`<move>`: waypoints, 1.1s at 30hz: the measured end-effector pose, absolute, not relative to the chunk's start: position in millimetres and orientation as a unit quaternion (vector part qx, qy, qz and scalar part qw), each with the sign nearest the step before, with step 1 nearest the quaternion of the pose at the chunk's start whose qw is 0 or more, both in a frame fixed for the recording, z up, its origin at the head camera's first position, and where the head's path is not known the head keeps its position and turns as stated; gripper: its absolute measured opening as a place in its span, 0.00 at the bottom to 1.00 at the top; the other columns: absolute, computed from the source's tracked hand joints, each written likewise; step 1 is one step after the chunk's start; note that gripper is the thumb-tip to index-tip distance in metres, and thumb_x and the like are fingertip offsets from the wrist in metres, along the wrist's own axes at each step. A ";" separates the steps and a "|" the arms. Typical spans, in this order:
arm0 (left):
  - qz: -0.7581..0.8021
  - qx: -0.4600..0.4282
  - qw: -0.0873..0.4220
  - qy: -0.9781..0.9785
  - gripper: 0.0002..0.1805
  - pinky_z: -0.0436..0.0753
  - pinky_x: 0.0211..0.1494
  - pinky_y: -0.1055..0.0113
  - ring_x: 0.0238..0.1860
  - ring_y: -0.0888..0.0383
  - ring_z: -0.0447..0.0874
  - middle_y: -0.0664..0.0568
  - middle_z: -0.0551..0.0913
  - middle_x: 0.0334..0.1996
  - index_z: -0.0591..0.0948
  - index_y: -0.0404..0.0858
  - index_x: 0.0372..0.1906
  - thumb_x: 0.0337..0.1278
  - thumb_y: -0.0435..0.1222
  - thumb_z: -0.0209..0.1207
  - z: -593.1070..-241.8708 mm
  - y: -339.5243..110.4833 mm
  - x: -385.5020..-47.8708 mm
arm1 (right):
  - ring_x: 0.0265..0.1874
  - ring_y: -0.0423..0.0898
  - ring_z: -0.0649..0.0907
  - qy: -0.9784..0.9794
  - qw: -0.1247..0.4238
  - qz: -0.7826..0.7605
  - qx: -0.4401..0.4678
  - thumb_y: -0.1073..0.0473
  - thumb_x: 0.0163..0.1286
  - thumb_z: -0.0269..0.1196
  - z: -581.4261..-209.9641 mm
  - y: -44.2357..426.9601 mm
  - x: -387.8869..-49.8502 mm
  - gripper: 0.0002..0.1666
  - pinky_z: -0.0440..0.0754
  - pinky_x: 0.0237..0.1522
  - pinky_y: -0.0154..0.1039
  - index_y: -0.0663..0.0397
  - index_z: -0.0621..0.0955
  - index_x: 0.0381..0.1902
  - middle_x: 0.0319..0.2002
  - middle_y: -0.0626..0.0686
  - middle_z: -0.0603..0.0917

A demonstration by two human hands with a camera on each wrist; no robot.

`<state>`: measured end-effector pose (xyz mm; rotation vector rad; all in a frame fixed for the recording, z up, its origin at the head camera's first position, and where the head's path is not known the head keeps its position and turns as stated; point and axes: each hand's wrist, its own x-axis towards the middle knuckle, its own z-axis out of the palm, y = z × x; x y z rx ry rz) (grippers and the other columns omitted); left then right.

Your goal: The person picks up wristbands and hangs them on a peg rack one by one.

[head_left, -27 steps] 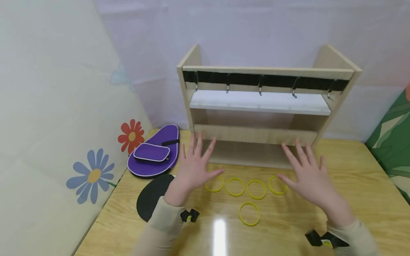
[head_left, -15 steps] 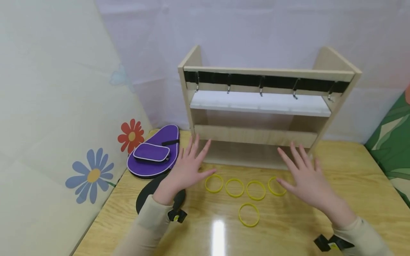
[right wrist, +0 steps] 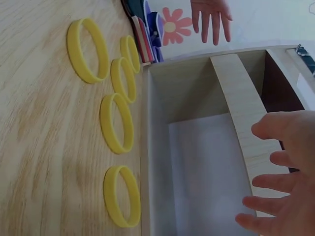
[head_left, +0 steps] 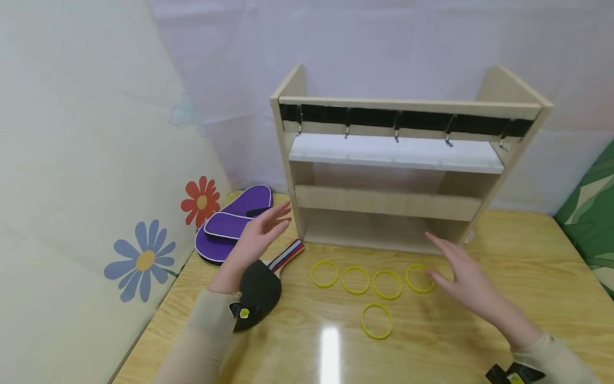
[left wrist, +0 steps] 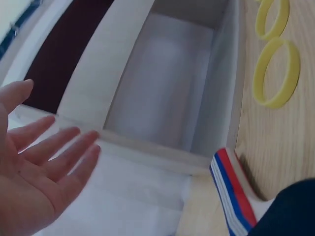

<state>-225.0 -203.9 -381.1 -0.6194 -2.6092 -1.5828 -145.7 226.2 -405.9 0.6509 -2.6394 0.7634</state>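
My left hand point(head_left: 254, 242) hovers with extended fingers above a black paddle point(head_left: 261, 293) and near a purple case point(head_left: 225, 225); it holds nothing. Its spread fingers also show in the left wrist view. The paddle's striped handle point(head_left: 286, 255) points toward the shelf. On the right, my empty right hand point(head_left: 472, 280) is held over the table, its fingertips close to the rightmost yellow ring point(head_left: 409, 282) in the head view. Several yellow rings lie flat: four in a row is avoided here as several, with one ring point(head_left: 363, 321) nearer the front.
A wooden shelf unit point(head_left: 388, 201) stands at the back, with a black strip point(head_left: 374, 116) and several metal hooks along its top. A flower-decorated wall panel point(head_left: 72, 160) borders the left side, and a green leafy panel point(head_left: 592, 213) the right.
My left hand has moved left and turned side-on, uncovering the paddle's handle. The right hand has also turned, its fingers now closer together and lower. The head view has shifted slightly.
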 end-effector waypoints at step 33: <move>-0.688 -0.098 0.034 -0.719 0.36 0.63 0.75 0.54 0.73 0.48 0.63 0.41 0.65 0.74 0.59 0.42 0.77 0.68 0.33 0.58 -366.9 -170.7 -290.1 | 0.39 0.59 0.86 -0.906 0.005 0.400 0.138 0.70 0.64 0.64 -450.3 265.1 -179.8 0.27 0.82 0.34 0.32 0.70 0.74 0.61 0.45 0.68 0.85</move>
